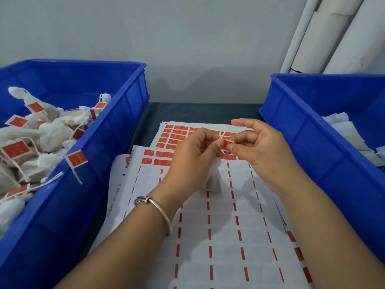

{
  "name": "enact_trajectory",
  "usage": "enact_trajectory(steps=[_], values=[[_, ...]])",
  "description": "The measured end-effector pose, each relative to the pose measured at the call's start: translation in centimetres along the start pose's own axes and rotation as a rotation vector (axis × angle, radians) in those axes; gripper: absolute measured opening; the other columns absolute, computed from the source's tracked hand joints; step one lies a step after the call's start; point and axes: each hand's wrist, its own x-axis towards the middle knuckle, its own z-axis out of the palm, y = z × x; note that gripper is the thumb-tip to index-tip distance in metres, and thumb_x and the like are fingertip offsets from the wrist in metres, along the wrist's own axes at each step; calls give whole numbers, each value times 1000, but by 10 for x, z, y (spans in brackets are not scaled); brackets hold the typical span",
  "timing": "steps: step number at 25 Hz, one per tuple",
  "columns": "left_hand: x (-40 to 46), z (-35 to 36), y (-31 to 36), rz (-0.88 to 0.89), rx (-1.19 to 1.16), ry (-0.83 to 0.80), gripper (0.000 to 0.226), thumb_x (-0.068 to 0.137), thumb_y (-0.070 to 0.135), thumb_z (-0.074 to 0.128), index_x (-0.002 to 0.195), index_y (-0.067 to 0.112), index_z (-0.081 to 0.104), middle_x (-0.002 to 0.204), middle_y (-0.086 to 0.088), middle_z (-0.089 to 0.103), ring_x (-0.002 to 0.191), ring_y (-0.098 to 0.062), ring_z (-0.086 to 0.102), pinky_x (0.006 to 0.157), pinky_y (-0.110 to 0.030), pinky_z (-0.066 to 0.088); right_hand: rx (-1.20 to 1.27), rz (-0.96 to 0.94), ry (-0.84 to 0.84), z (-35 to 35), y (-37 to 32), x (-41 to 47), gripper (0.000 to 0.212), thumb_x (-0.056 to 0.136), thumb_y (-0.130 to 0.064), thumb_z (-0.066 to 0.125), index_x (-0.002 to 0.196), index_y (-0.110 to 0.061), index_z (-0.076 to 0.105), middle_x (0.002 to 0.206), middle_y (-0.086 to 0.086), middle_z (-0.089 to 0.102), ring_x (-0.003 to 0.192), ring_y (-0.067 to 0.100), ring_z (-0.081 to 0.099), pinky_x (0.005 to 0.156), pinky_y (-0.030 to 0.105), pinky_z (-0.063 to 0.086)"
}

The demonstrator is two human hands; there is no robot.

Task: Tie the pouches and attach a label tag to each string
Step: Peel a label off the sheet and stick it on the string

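Over the middle of the desk [187, 111], both hands meet above the label sheets. The left hand [191, 149] has its fingers curled, pinching the string [224, 134] and the gathered neck of a white pouch [214, 180], which hangs below the hand and stands on the front label sheet [218, 236]. The right hand [260, 147] pinches a red label [226, 145] between thumb and fingers, right against the string, with its forefinger stretched out above. Most labels are already peeled off the front sheet, leaving only red dashes and two rows of red labels at its far end. A second sheet [177, 134] lies behind it, partly covered, with more red labels. Left of the sheets, a blue bin [116, 126] holds a heap of tied pouches [52, 132] with red tags on their strings. Right of the sheets, another blue bin [302, 126] holds flat white pouches [343, 130]. A silver bangle [160, 209] sits on the left wrist.
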Motion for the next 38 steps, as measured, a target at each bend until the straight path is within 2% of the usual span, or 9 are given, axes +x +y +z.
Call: enact_trajectory(steps=[9,14,17,21,24,30,34,37,38], values=[[2,-18,18,-31,147,-35,18,86,27,60,74,38,54,57,31,58,67,14,58,57,-2,43,-59,-61,102,11,-8,-4,47,80,-14,73,115,-36,50,78,-11,70,78,0,67,65,8,52],[-3,-30,35,-28,240,-58,12,83,28,67,73,32,62,65,19,63,64,2,61,57,-8,45,-28,-101,114,10,-23,-13,45,81,-12,73,112,-37,53,80,-12,72,77,0,67,64,8,50],[-8,-43,46,-35,230,-1,11,85,19,66,75,16,64,62,11,64,54,3,61,50,-8,45,-2,-105,97,18,-32,-23,41,80,-16,73,106,-42,52,82,-15,72,80,-3,67,65,7,50],[-6,-69,73,-51,231,106,16,90,17,60,74,19,59,67,6,67,59,-1,65,54,-16,53,19,-60,54,30,-41,-38,28,85,-23,68,98,-43,55,87,-11,71,80,-1,67,68,14,51],[6,-105,93,-9,233,308,20,93,18,56,74,24,56,74,5,67,62,-5,67,59,-22,56,20,-30,1,41,-45,-47,20,87,-25,64,94,-42,56,83,-17,70,79,-3,67,69,14,51],[46,-186,85,-103,418,480,23,92,9,47,71,17,47,92,-11,67,88,-28,66,78,-43,53,-13,2,-13,51,-48,-49,13,88,-30,61,93,-41,56,86,-19,69,79,-7,65,70,17,51],[56,-219,52,-189,461,570,14,93,19,52,96,6,56,101,-16,65,96,-34,61,84,-46,50,-48,23,-16,50,-42,-47,12,90,-28,59,93,-40,57,92,-17,68,80,-8,64,72,16,51],[52,-225,18,-437,637,399,30,96,19,46,121,6,55,117,-14,60,105,-31,58,89,-40,49,-78,36,-7,51,-36,-48,12,92,-26,57,92,-38,59,92,-18,68,80,-8,64,72,14,50],[48,-224,10,-467,723,347,28,95,19,47,118,5,58,113,-12,62,103,-28,59,87,-36,50,-86,35,-11,52,-35,-49,12,92,-26,57,92,-38,59,92,-19,68,80,-8,64,69,10,49]])
